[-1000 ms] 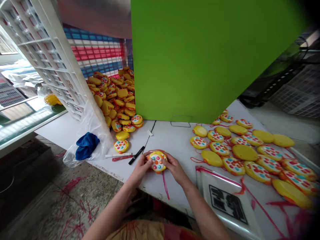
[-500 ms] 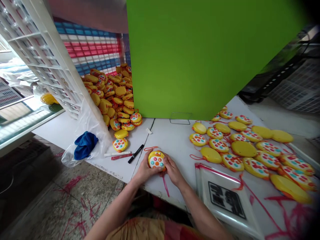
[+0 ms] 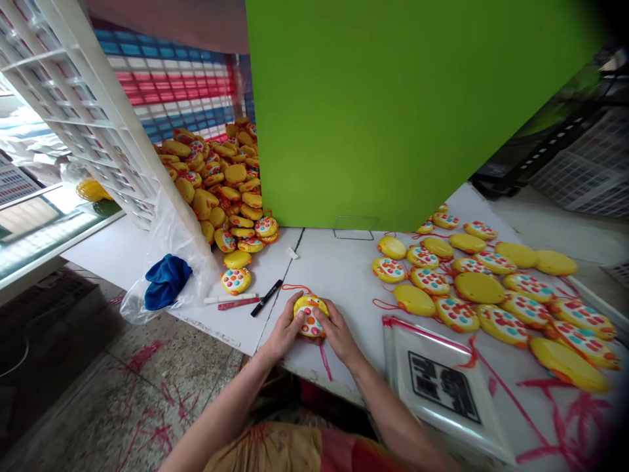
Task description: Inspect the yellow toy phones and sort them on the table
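Observation:
Between my two hands, at the table's front edge, is a yellow duck-shaped button toy (image 3: 312, 303), its white panel of coloured buttons facing up. My left hand (image 3: 284, 330) wraps round its left side, with the thumb on the panel. From the right, my right hand (image 3: 340, 333) grips the other side, its thumb also over the buttons. An orange cord loop (image 3: 295, 286) extends from the toy's top onto the table. A pink strip (image 3: 325, 362) lies just below the toy. The underside of the toy is hidden.
Many similar toys (image 3: 236, 174) are heaped by the white crate (image 3: 113, 124) at left; more toys (image 3: 479, 290) lie in rows at right. A green panel (image 3: 373, 118) stands ahead. Nearby are a black marker (image 3: 266, 298), a blue cloth (image 3: 167, 282) and clear plastic bags (image 3: 442, 387).
My left thumb has moved from the toy's lower edge up onto its button panel. My right thumb now lies further over the buttons. Both hands still hold the toy.

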The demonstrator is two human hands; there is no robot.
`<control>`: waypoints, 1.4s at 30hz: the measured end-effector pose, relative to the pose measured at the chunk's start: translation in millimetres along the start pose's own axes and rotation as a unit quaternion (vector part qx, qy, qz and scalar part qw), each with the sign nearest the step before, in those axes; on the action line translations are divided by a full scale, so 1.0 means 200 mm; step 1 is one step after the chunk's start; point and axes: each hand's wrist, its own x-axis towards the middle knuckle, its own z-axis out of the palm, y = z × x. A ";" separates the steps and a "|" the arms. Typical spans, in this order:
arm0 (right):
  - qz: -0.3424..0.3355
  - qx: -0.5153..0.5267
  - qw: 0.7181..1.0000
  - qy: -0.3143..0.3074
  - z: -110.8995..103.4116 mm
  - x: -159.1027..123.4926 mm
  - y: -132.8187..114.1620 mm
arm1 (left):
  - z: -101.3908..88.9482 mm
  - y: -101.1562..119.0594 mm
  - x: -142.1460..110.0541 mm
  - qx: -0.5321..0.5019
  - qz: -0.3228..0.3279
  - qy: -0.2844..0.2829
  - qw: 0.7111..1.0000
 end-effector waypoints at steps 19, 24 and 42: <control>0.014 0.028 0.995 -0.091 -0.04 -0.04 -0.03 | -0.01 -0.04 0.03 0.006 0.021 0.077 0.997; -0.010 -0.005 0.999 -0.049 -0.08 0.02 0.03 | -0.01 -0.04 0.00 -0.016 0.029 0.111 0.993; -0.136 -0.256 0.953 0.090 0.12 0.94 0.06 | -0.02 -0.07 0.00 -0.115 -0.028 0.166 0.979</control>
